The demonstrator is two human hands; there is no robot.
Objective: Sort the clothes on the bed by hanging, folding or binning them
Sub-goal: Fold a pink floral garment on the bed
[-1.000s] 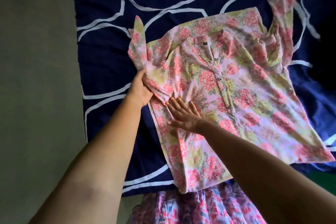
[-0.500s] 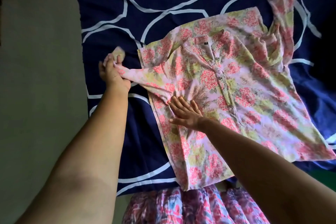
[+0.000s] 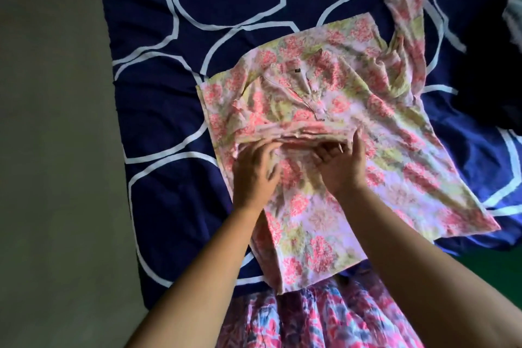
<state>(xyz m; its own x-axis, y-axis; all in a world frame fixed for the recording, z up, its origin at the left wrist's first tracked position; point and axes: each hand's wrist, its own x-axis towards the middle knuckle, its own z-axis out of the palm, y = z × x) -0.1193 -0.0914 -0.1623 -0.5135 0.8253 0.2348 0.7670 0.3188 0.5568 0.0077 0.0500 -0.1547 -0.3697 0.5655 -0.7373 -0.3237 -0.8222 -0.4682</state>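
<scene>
The floral top (image 3: 395,150) lies flat on the navy bedsheet (image 3: 158,110), with one sleeve folded across its chest. The blurred left hand (image 3: 255,169) rests on it, fingers spread. The right hand (image 3: 343,164) curls its fingers at the sleeve's edge, and I cannot tell whether it pinches the cloth.

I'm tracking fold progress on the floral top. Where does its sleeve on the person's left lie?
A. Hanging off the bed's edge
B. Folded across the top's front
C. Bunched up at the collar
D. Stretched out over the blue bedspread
B: the sleeve lies as a band across the front of the floral top, with the left hand and right hand at its near edge.
</scene>
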